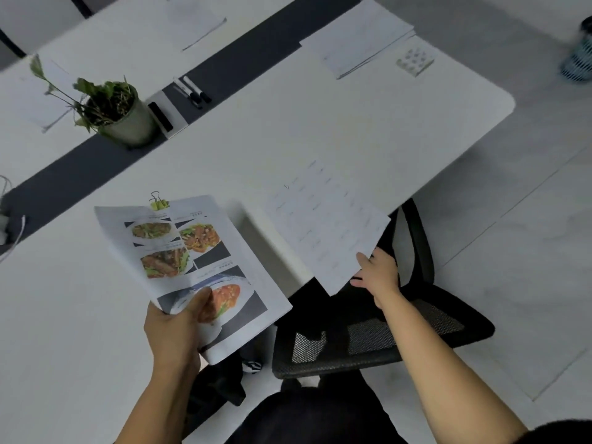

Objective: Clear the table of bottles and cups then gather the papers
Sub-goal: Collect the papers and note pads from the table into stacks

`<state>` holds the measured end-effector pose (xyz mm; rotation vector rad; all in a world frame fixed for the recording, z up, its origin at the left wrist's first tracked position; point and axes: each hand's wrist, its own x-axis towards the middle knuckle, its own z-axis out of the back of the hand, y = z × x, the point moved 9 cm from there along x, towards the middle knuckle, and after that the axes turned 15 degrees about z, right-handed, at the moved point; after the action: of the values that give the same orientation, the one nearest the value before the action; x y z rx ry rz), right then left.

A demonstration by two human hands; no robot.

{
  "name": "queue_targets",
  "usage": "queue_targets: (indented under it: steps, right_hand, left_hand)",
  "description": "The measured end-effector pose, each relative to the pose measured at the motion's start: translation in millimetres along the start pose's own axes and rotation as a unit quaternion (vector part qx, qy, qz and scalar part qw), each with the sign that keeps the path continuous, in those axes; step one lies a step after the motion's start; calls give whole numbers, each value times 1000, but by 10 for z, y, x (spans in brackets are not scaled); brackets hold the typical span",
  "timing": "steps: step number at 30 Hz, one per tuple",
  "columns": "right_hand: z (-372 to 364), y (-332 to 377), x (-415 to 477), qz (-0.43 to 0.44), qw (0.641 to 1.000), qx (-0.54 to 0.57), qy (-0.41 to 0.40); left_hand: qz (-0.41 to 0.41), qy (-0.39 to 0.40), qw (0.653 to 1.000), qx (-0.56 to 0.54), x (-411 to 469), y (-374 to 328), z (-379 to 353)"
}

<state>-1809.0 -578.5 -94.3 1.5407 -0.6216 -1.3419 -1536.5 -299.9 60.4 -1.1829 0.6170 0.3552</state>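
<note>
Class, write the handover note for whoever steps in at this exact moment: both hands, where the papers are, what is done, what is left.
Left hand grips the clipped food-photo sheets, held above the table near its edge.
Right hand pinches the near corner of a printed sheet lying partly over that edge.
Done: no bottles or cups show on the table.
Left: add the printed sheet to the held ones, then collect the corner stack, the far sheet and the left sheet beside the potted plant.

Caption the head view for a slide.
Gathering papers: left hand holds clipped food-photo pages, right hand pinches a printed sheet.
</note>
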Motion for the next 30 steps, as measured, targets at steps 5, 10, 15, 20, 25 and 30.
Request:
queue_targets:
  steps: [5,10,15,20,25,30]
  right_hand:
    - [135,581,-876,91,993,47,-61]
    - [673,762,-1837,136,970,110,-166]
    - [1417,764,-2548,176,939,145,-259]
    - [2093,795,-2741,204,908,204,-305]
    - [2814,753,-2479,207,893,243,-319]
    - [3785,910,-1909,195,901,254,-294]
  left_hand:
    - [-78,66,995,-8,-373,-341,88]
    - [-136,136,981,-28,-801,-378,37]
    - [-158,198,967,-14,-1309,-166,-345]
    - [-205,251,946,16,-1972,-219,-915]
    - [-244,266,932,24,-2548,-204,-1722]
    - [-251,258,933,8,-3176,-43,-2749]
